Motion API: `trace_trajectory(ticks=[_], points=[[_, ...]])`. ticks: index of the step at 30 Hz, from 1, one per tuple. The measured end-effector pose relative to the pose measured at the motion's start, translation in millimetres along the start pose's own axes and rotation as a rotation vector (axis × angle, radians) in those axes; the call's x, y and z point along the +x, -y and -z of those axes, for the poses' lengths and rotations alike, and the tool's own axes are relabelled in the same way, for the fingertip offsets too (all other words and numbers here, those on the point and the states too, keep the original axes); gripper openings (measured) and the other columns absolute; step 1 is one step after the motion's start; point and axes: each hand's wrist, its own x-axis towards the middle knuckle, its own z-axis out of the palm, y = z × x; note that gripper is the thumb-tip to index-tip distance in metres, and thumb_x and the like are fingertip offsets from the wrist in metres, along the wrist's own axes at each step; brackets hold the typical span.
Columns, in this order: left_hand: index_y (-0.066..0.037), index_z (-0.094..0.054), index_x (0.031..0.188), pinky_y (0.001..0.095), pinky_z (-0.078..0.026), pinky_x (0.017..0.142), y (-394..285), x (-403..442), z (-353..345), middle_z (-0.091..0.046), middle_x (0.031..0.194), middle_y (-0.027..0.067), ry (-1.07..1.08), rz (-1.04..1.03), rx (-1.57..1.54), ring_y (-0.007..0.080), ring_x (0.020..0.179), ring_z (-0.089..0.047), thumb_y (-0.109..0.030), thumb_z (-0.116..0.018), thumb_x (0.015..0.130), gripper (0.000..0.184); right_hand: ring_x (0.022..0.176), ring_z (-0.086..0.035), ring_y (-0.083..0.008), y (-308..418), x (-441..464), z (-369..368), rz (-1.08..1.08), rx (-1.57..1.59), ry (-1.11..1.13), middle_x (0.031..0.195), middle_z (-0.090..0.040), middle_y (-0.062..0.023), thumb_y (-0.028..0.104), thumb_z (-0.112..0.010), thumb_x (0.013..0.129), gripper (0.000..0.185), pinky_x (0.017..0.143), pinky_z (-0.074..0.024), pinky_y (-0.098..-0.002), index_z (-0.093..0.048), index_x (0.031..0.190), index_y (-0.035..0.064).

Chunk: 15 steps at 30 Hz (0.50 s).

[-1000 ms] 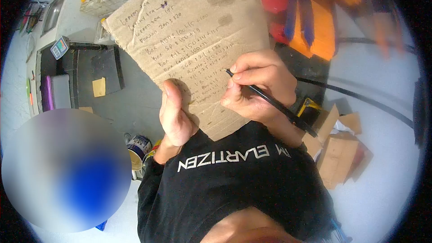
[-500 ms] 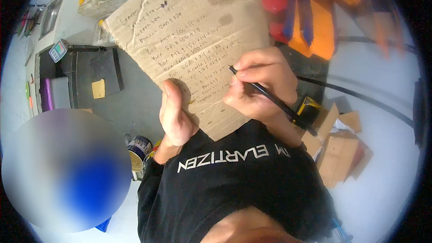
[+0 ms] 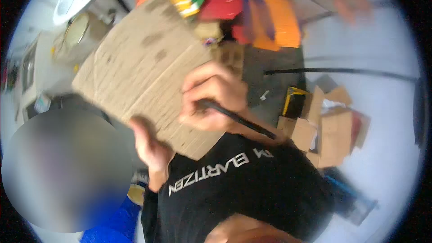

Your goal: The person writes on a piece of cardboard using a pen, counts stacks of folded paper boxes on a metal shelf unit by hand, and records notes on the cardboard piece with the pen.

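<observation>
A worn sheet of cardboard [image 3: 135,58] with stains and blurred handwriting is held up in front of my chest. My left hand [image 3: 148,146] grips its lower left edge, thumb on the face and the other fingers hidden behind. Over the lower right part of the sheet, my right hand [image 3: 213,99] is closed around a black pen [image 3: 243,121]. The pen's tip is hidden by my fingers, so whether it touches the cardboard cannot be seen.
Open cardboard boxes [image 3: 335,130] stand at the right, near a black and yellow object [image 3: 294,102]. Orange sheets [image 3: 281,18] and a red item [image 3: 220,7] lie at the top. A white basin [image 3: 74,0] is at the upper left. Something blue [image 3: 112,225] shows at the lower left.
The view has swung and blurred. In it, the cardboard and both hands have shifted left and down, with the sheet more tilted. Both holds are unchanged.
</observation>
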Motion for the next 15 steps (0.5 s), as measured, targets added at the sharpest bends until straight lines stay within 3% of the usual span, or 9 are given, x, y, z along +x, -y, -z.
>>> trace_trajectory(ticks=[2, 5, 6, 9, 11, 12, 15], points=[[0.003, -0.043, 0.142, 0.0363, -0.036, 0.108, -2.4, 3.4, -7.5, -0.052, 0.139, 0.0118, -0.009, -0.011, -0.013, 0.0218, 0.125, -0.048, -0.039, -0.047, 0.105, 0.056, 0.073, -0.063, -0.0143, -2.8, -1.7, -0.9, -0.024, 0.165, -0.087, 0.088, -0.064, -0.0099, -0.003, -0.075, 0.073, 0.024, 0.064, -0.0520, -0.0263, -0.058, 0.087, 0.0051], [0.004, -0.039, 0.145, 0.0393, -0.033, 0.112, 6.3, 18.2, 11.7, -0.045, 0.146, 0.0144, -0.003, -0.050, 0.173, 0.0251, 0.131, -0.044, -0.040, -0.047, 0.105, 0.060, 0.066, -0.060, -0.0118, 1.2, -5.9, -0.7, -0.276, 0.608, -0.308, 0.084, -0.062, -0.0087, -0.007, -0.072, 0.076, 0.023, 0.060, -0.0506, -0.0261, -0.056, 0.088, 0.0048], [0.004, -0.038, 0.146, 0.0399, -0.032, 0.112, -1.3, 24.1, 0.2, -0.045, 0.147, 0.0142, -0.017, -0.032, 0.115, 0.0259, 0.132, -0.044, -0.040, -0.047, 0.104, 0.061, 0.061, -0.055, -0.0098, -2.2, -4.6, 3.9, -0.315, 0.612, -0.321, 0.079, -0.059, -0.0071, -0.003, -0.065, 0.087, 0.013, 0.055, -0.0469, -0.0252, -0.054, 0.091, 0.0027], [0.003, -0.034, 0.148, 0.0436, -0.035, 0.112, -14.8, 40.3, -9.3, -0.042, 0.149, 0.0178, 0.050, 0.068, -0.112, 0.0325, 0.134, -0.043, -0.044, -0.048, 0.103, 0.066, 0.058, -0.052, -0.0080, -0.1, -4.3, 37.6, -0.754, 0.669, -0.363, 0.072, -0.055, -0.0028, 0.011, -0.059, 0.097, 0.015, 0.053, -0.0426, -0.0230, -0.055, 0.085, 0.0025], [0.002, -0.031, 0.150, 0.0454, -0.039, 0.109, -19.1, 55.3, -4.4, -0.041, 0.148, 0.0197, 0.067, 0.029, -0.130, 0.0349, 0.132, -0.046, -0.044, -0.048, 0.102, 0.068, 0.056, -0.051, -0.0082, -17.3, -9.4, 53.8, -0.843, 0.359, -0.195, 0.067, -0.053, -0.0013, 0.021, -0.055, 0.101, 0.027, 0.052, -0.0414, -0.0237, -0.057, 0.080, 0.0031], [-0.002, -0.037, 0.148, 0.0436, -0.038, 0.111, -23.2, 62.7, 0.1, -0.047, 0.147, 0.0152, 0.103, 0.093, -0.174, 0.0312, 0.131, -0.049, -0.041, -0.043, 0.104, 0.059, 0.056, -0.051, -0.0083, -27.9, -14.1, 56.3, -0.893, 0.203, -0.115, 0.065, -0.052, -0.0006, 0.027, -0.054, 0.102, 0.034, 0.051, -0.0408, -0.0241, -0.058, 0.078, 0.0033], [-0.001, -0.039, 0.147, 0.0441, -0.039, 0.110, -6.1, 91.2, 23.4, -0.049, 0.145, 0.0158, 0.253, 0.257, -0.306, 0.0316, 0.129, -0.051, -0.040, -0.043, 0.104, 0.058, 0.057, -0.053, -0.0136, -63.1, -43.7, 38.0, -0.834, 0.004, 0.154, 0.061, -0.057, -0.0031, 0.031, -0.055, 0.102, 0.039, 0.053, -0.0442, -0.0316, -0.060, 0.073, 0.0047]])
